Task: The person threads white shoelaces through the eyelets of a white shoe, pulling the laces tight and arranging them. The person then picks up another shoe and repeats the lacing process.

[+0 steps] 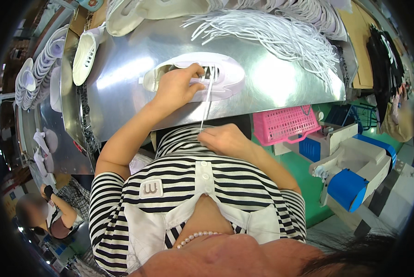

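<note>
A white shoe upper (232,76) lies on its sole side on the shiny metal table, its toe pointing right. My left hand (177,87) presses on it with bent thumb and fingers, gripping it beside the eyelets. From the eyelets a white shoelace (207,104) runs taut over the table's near edge toward my body. Its lower end is pinched in my right hand (228,140), which is closed in front of my striped shirt. The fingertips of my left hand are partly hidden against the lacing.
A heap of loose white shoelaces (267,37) covers the table's far right. Rows of shoe uppers (304,14) line its back edge, and a single upper (87,55) lies at left. Below right are a pink basket (285,124) and a blue-and-grey machine (355,171). Another person (61,212) sits at lower left.
</note>
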`<state>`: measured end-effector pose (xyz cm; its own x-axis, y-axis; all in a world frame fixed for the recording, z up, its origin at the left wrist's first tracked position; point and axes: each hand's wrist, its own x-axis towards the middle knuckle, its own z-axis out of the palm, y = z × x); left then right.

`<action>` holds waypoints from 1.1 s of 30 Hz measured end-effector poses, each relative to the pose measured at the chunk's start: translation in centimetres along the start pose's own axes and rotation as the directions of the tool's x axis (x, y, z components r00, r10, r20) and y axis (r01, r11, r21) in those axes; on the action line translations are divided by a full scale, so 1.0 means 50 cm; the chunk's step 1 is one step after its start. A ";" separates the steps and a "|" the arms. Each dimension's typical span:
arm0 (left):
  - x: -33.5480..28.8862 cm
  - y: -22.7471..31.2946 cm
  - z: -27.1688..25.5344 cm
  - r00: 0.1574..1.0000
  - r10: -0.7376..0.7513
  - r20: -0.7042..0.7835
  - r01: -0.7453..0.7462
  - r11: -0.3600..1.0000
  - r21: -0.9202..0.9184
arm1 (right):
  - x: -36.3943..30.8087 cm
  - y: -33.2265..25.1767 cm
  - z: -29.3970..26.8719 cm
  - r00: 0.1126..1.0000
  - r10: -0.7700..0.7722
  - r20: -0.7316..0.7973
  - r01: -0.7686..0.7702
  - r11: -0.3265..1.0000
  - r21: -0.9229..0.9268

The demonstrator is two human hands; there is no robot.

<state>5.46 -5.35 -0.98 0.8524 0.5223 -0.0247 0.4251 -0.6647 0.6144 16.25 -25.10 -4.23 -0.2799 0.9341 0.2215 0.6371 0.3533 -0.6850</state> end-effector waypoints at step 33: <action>0.022 -0.029 -0.016 0.979 -0.126 0.157 0.162 0.955 -0.247 | 0.174 0.155 -0.049 0.485 0.597 -0.639 -0.070 0.755 0.652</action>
<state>5.54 -3.38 -1.25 0.8293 0.5111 -0.2257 0.4695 -0.4185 0.7775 20.51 -14.09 -5.90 0.7034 0.6964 0.1420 0.0319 0.1685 -0.9852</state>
